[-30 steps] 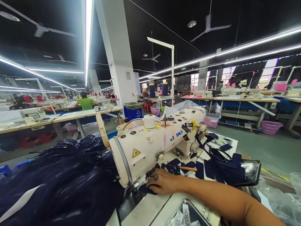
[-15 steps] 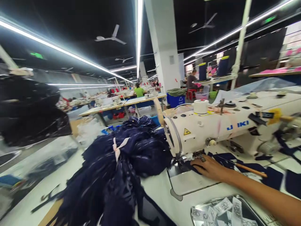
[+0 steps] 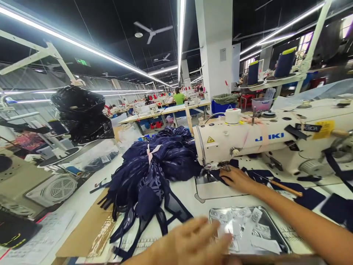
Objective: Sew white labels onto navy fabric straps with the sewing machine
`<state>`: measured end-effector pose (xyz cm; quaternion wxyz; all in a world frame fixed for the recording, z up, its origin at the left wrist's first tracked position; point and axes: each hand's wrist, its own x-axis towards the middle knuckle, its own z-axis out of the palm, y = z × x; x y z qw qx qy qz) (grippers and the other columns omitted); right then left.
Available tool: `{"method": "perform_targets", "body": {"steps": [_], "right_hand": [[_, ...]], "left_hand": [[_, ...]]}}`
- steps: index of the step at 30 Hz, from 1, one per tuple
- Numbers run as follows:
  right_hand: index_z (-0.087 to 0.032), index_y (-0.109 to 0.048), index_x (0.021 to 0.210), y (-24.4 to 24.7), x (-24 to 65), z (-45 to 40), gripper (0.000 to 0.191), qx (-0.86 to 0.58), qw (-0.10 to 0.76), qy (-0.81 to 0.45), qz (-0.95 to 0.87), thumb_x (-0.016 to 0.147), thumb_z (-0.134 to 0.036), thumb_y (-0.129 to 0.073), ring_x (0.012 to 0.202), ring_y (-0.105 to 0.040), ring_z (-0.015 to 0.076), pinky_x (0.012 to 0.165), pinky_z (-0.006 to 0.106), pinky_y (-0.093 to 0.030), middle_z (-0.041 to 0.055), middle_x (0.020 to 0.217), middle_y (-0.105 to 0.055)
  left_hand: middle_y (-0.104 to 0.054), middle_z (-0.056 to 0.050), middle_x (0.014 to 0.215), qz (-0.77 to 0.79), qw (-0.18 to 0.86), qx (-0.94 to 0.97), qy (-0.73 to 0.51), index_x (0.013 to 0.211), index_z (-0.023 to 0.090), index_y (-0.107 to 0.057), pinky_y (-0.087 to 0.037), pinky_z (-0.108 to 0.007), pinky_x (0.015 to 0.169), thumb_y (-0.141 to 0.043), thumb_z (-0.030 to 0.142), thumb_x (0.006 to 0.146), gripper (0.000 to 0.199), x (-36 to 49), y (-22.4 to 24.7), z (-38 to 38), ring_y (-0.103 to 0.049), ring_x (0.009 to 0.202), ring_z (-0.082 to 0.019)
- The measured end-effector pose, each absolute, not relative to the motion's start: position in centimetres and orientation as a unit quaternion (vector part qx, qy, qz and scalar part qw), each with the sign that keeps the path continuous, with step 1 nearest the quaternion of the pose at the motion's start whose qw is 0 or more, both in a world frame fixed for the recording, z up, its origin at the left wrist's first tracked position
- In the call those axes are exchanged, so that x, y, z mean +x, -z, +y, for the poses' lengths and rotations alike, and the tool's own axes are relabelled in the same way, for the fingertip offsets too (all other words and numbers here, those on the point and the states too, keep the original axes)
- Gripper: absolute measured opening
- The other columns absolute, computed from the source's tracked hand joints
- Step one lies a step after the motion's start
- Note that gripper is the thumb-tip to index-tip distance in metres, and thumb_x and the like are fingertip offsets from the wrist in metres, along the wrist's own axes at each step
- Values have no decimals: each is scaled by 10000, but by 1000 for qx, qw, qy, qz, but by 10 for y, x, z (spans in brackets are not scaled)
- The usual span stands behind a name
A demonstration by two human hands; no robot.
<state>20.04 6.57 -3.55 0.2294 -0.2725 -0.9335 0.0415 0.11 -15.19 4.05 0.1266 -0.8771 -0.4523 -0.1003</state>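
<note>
My right hand is at the sewing head of a white sewing machine, its fingers on a navy fabric piece beside the presser foot. The fingertips are partly hidden there. My left hand, smeared by motion, hovers at the front edge with fingers apart and nothing visible in them. It overlaps the near left side of a metal tray holding several white printed labels. Left of the machine lies a big tied bundle of navy garment pieces with straps hanging forward.
Cardboard and a written sheet lie at the left. Thread snips rest by the bundle. A wooden-handled tool and navy scraps lie right of my right hand. Another machine stands at far left; a person sits far off.
My left hand has come into view at the bottom, over the tray's left side. The view has swung left and down. My right hand stays at the presser foot.
</note>
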Motion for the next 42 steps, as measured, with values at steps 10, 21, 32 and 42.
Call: {"method": "perform_targets", "body": {"steps": [10,21,32,42], "right_hand": [[-142,-639,809,25,202,65,185,-274,240,-26,-931,797,-124,-455,799,-503,184,700,294,-427,74,810,-567],[-145,-634,843,25,205,73,184,-277,215,-27,-936,816,-144,-453,839,-475,176,735,278,-404,67,877,-568],[-129,-604,944,10,204,68,179,-299,160,-26,-941,813,-167,-489,833,-495,183,737,292,-392,70,857,-571],[-158,-580,891,-28,205,1,162,-145,20,-137,-980,763,-258,-593,692,-501,116,627,236,-364,9,805,-546]], "left_hand": [[-603,-99,1025,-503,189,-837,-103,998,164,-554,-236,-530,969,-545,212,755,249,-20,-26,-109,-475,1080,-269],[-569,1,627,-545,14,-832,101,702,198,-493,-374,-280,604,-322,208,834,216,-14,-27,-72,-522,584,-148],[-558,25,640,-558,-244,-702,369,704,179,-543,-414,-244,572,-480,328,732,164,11,17,11,-511,598,-126],[-556,26,608,-558,-286,-668,400,655,164,-576,-404,-254,578,-518,365,683,211,1,20,10,-490,585,-127]]}}
